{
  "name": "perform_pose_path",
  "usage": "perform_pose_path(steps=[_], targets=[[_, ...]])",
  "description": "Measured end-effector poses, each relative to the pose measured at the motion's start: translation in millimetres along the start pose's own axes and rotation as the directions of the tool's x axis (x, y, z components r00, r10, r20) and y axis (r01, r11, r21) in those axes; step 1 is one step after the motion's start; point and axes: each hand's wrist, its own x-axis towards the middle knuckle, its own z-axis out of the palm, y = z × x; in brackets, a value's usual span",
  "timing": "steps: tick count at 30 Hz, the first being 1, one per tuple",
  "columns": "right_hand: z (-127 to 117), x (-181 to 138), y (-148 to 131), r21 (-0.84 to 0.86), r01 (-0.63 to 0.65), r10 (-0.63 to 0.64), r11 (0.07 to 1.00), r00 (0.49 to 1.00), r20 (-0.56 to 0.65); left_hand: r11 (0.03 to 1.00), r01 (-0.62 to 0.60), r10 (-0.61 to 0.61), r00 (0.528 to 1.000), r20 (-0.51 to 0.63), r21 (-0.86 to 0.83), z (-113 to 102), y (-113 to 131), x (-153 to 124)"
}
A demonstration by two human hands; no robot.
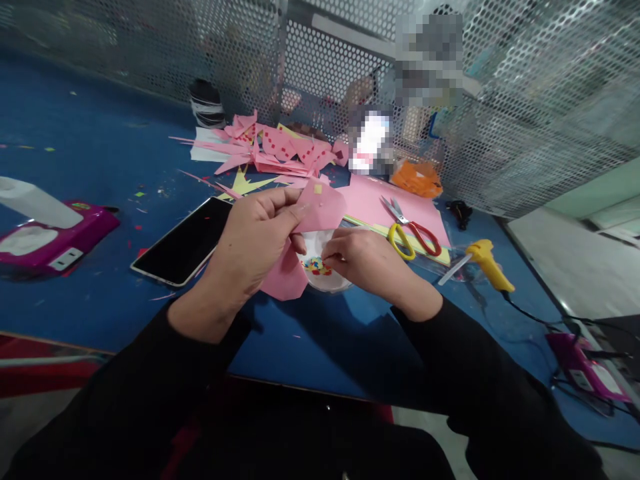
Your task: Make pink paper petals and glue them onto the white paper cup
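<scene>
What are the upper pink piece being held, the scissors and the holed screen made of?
Upper pink piece: probably paper or thin card, matte and flat.
Scissors: shiny grey blades suggest metal; smooth, bright handles, probably plastic.
Holed screen: likely metal, from its grey sheen.

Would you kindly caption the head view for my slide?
Left hand holds pink paper, right hand at a bowl of colourful bits.

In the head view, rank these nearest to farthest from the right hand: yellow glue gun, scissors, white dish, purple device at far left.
1. White dish: just under and left of the right hand.
2. Scissors: to the right, slightly beyond it.
3. Yellow glue gun: farther right.
4. Purple device: far left.
</scene>
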Motion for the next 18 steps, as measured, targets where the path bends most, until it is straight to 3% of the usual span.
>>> perform_pose_path(steps=[6,18], targets=[[8.3,2.3,-2.2,-0.028,0.068,-0.068,0.997,0.998,0.019,1.0,0.01,-0.009,1.0,-0.023,0.016,0.2,-1.0,0.4],[9.0,6.6,-6.7,-0.114,0.063,-0.057,0.992,0.997,0.057,0.999,-0.033,0.033,0.999,-0.002,0.012,0.3,-1.7,0.4]])
